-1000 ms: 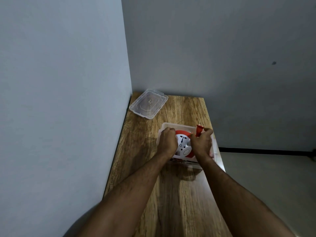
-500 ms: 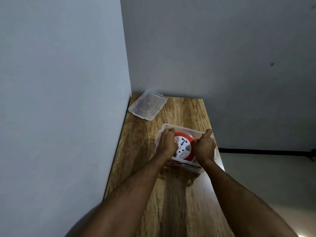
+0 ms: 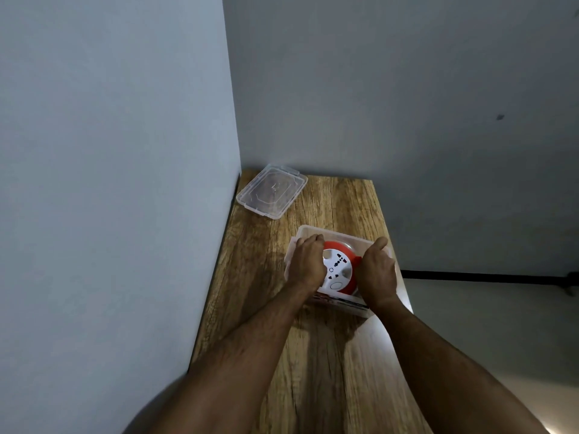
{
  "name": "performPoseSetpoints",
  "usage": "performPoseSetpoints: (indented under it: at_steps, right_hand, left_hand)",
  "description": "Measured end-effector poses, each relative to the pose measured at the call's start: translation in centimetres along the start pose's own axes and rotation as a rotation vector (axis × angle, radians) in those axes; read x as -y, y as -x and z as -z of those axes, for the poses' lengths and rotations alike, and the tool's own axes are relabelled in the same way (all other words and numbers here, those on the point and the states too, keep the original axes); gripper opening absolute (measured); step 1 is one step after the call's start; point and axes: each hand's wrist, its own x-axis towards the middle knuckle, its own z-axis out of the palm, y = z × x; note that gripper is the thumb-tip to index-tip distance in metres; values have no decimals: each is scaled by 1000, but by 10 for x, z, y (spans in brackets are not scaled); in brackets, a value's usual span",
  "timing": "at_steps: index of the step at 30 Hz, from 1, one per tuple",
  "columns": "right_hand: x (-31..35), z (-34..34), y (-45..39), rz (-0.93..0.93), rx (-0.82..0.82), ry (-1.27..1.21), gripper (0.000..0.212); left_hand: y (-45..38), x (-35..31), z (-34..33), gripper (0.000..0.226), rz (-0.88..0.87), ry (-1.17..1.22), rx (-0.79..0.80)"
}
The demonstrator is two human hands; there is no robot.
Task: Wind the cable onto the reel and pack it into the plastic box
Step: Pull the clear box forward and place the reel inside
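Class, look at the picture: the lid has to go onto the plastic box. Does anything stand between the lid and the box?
Yes. Both hands, left hand and right hand, lie over the open plastic box, gripping the reel inside. The lid lies apart on the table, with bare wood between.

a narrow wooden table (image 3: 316,355) fills the corner where two plain grey walls meet. the left wall (image 3: 109,183) runs along the table's left edge. the back wall (image 3: 391,89), behind the table's far end, carries a small dark mark (image 3: 500,117). right of the table, a black strip (image 3: 482,276) runs along the wall's foot above the pale floor (image 3: 501,333).
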Motion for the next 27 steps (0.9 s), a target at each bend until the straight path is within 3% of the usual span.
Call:
performPoseSetpoints:
  at_steps: [6,11,17,20,27]
  right_hand:
    - [-6,-9,0,98,17,80,34]
    - [-11,-21,-8,141,152,255,18]
    - [2,-28,-7,199,-27,189,12]
    - [4,-34,-6,261,1,84,26]
    - [-13,-45,-7,376,2,205,7]
  left_hand:
    - [5,2,2,65,29,-16,-44]
    - [7,8,4,65,20,-28,-79]
    - [6,14,9,59,32,-20,-58]
    - [3,15,11,59,30,-12,-21]
    - [6,15,9,53,68,-58,-60]
